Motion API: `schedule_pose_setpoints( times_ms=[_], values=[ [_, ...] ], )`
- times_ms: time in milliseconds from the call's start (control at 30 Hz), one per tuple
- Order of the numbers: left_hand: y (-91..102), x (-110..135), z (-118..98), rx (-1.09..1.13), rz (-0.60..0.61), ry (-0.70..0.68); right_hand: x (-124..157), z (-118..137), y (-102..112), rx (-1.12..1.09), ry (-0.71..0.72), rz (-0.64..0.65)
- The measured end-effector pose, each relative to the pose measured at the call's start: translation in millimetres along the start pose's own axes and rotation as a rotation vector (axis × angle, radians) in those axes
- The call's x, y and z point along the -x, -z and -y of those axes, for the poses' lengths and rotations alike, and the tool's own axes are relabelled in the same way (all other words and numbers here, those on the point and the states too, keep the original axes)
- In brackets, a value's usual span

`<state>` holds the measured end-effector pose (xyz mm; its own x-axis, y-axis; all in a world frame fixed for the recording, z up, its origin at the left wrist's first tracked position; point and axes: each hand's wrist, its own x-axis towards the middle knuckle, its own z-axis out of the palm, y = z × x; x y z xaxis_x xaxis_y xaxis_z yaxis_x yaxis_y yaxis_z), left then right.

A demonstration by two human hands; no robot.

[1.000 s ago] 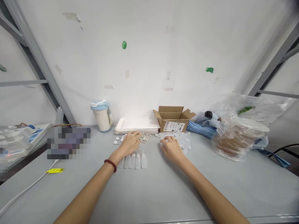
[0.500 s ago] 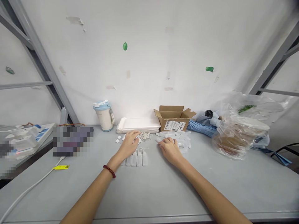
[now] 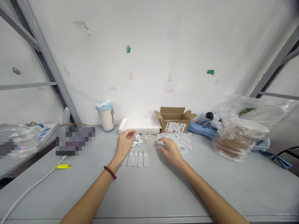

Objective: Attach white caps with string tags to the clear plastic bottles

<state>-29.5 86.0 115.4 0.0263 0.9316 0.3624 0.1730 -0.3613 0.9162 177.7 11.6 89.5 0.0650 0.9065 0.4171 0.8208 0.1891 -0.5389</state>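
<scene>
My left hand (image 3: pixel 126 143), with a dark red bead bracelet (image 3: pixel 110 172), is over small white caps or clips (image 3: pixel 138 140). Thumb and fingertips are drawn close together, and whatever lies between them cannot be made out. Beside that pile lies a heap of pale loops or strings (image 3: pixel 147 137). Below it, several translucent white tag-shaped sleeves (image 3: pixel 140 159) lie in a row, with strings at their tops. My right hand (image 3: pixel 171 151) is open, thumb and fingers apart with nothing visible between them, at the left side of a pile of clear plastic sleeves (image 3: pixel 185 144).
Behind the piles are a stack of white trays or envelopes (image 3: pixel 140 124) and an open cardboard box (image 3: pixel 175 124). A tumbler (image 3: pixel 106 116) stands at back left, near a pixelated item (image 3: pixel 76 140) and a white cable (image 3: pixel 35 186). Plastic-wrapped spools (image 3: pixel 243 137) sit right.
My left hand has drawn back to the left, its fingertips closer together. My right hand's thumb and fingers have spread apart beside the clear sleeves. The view has shifted slightly.
</scene>
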Motion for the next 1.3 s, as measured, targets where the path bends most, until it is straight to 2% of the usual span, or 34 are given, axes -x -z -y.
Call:
schedule_pose_setpoints(
  times_ms=[100, 233, 400, 533, 667, 867, 1100, 1300],
  values=[
    [-1.5, 4.1, -8.0, 0.170, 0.034, 0.138, 0.6, -0.8, -1.6, 0.006, 0.045, -0.043],
    [-4.9, 13.9, -19.6, 0.320, 0.207, 0.293, 1.5, 0.4, -3.2, -0.014, 0.114, -0.095],
    [-13.6, 27.8, -29.0, 0.366, 0.402, 0.374, 5.2, 13.0, -1.1, -0.008, 0.145, -0.041],
    [-19.7, 35.3, -32.5, 0.237, 0.447, 0.241, 8.6, 21.9, -0.7, 0.044, 0.137, 0.083],
    [-24.8, 38.6, -30.9, 0.107, 0.488, 0.126, 10.7, 23.9, -5.1, 0.064, 0.124, 0.139],
    [-31.0, 40.6, -21.2, 0.005, 0.449, 0.031, 12.3, 25.7, -11.4, 0.094, 0.119, 0.162],
    [-33.9, 44.3, -19.3, -0.142, 0.447, -0.001, 13.6, 26.1, -11.6, 0.117, 0.133, 0.157],
    [-30.6, 46.5, -22.0, -0.271, 0.473, -0.150, 14.6, 23.8, -13.6, 0.124, 0.158, 0.144]
  ],
)
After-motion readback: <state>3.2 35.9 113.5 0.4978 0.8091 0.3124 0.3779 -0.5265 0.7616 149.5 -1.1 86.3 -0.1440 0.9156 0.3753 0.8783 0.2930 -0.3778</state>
